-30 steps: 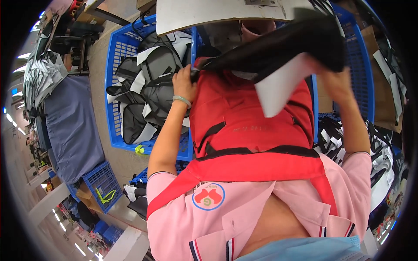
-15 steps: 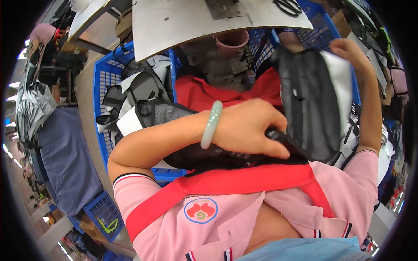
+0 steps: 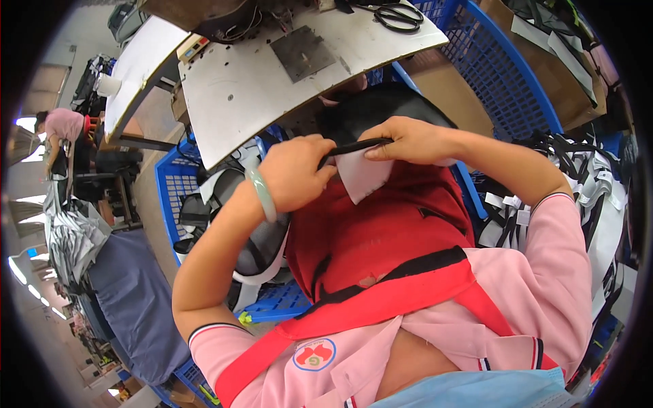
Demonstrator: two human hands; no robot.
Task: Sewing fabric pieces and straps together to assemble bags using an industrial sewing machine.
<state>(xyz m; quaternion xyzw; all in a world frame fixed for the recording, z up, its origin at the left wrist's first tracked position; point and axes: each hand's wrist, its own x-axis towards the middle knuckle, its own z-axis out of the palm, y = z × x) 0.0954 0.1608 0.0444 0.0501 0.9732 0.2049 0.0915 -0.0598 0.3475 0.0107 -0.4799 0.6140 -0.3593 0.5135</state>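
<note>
Black scissors [image 3: 398, 15] lie on the grey worktable [image 3: 238, 95]; a blue crate [image 3: 178, 190] (holding what look like bag parts) stands beside it.

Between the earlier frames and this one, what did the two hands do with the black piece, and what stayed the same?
The left hand, which lay across the black fabric piece low over the lap, has come up; the right hand, earlier raised far right, has come in. Both now pinch the piece's black edge strip in front of the white worktable, with a white paper tag below. The red apron and blue plastic crate are unchanged.
</note>
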